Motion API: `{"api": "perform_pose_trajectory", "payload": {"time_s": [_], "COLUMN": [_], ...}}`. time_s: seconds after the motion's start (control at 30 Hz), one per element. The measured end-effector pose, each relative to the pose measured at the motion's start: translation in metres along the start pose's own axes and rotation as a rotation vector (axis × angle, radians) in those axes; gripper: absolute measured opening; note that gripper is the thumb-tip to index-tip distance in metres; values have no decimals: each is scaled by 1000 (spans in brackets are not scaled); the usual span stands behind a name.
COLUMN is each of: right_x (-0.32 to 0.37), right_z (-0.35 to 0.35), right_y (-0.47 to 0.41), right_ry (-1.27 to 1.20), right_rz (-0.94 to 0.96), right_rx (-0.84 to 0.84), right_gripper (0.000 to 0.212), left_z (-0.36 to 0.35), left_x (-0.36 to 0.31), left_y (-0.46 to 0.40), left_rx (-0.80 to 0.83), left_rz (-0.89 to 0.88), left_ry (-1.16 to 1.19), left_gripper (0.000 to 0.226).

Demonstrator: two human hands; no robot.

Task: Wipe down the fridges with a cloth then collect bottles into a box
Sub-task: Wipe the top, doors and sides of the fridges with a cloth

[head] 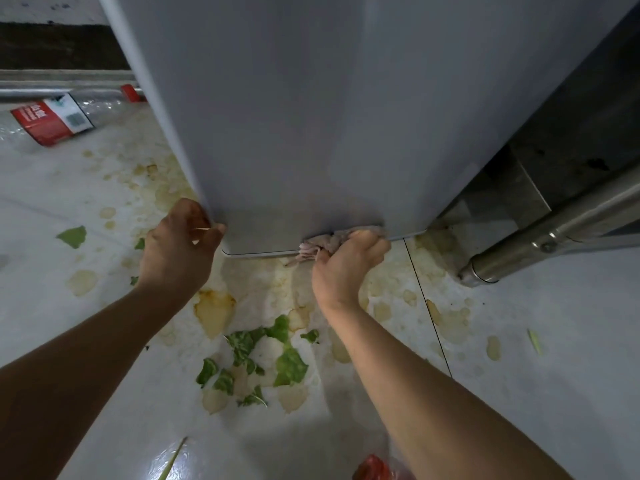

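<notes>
A grey fridge [311,116] fills the upper middle, seen from above down to its bottom edge. My left hand [180,244] grips the fridge's lower left corner, fingers curled round the edge. A crumpled pale pink cloth [329,240] is pressed against the bottom edge of the fridge front, with my right hand [349,265] closed on it. A clear plastic bottle [62,116] with a red and white label and a red cap lies on its side on the floor at the upper left.
The white tiled floor [554,341] is stained with yellowish spills and scattered green leaf pieces [263,362]. A steel table leg [554,233] and dark base stand at the right. A red item in plastic [374,469] lies at the bottom edge.
</notes>
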State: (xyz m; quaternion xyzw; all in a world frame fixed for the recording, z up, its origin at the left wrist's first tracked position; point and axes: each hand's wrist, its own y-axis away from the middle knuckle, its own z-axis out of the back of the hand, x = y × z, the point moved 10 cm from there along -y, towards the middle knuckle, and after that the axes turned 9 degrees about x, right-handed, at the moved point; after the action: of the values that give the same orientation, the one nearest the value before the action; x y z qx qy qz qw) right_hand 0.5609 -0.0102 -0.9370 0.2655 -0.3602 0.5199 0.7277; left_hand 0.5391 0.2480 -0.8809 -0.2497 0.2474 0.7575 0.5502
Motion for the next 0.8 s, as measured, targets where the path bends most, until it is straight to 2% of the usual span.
{"api": "perform_pose_trajectory", "payload": {"time_s": [0.07,0.2,0.37,0.5,0.67,0.8], "right_x": [-2,-28,-41,-22,5,23], "right_z": [7,49,72,43,-11,-36], "right_y": [-5,-34,-55,-26,12,31], "right_ry": [-30,-56,41,-6,92,67], "right_rz": [36,-10,-40,-90,-60,-80], "right_rx": [4,-100,-141,-183,-54,-35], "right_gripper": [39,34,37,47,44,49], "left_z": [1,0,0,2,3,15], "left_x": [0,3,4,10,11,20], "left_y": [0,-3,-5,-4,0,1], "left_rx": [22,71,86,114,246,231], "left_rz": [-2,-4,0,36,-22,-7], "left_ry": [2,26,66,120,147,174], "left_gripper": [15,14,13,6,33,41]}}
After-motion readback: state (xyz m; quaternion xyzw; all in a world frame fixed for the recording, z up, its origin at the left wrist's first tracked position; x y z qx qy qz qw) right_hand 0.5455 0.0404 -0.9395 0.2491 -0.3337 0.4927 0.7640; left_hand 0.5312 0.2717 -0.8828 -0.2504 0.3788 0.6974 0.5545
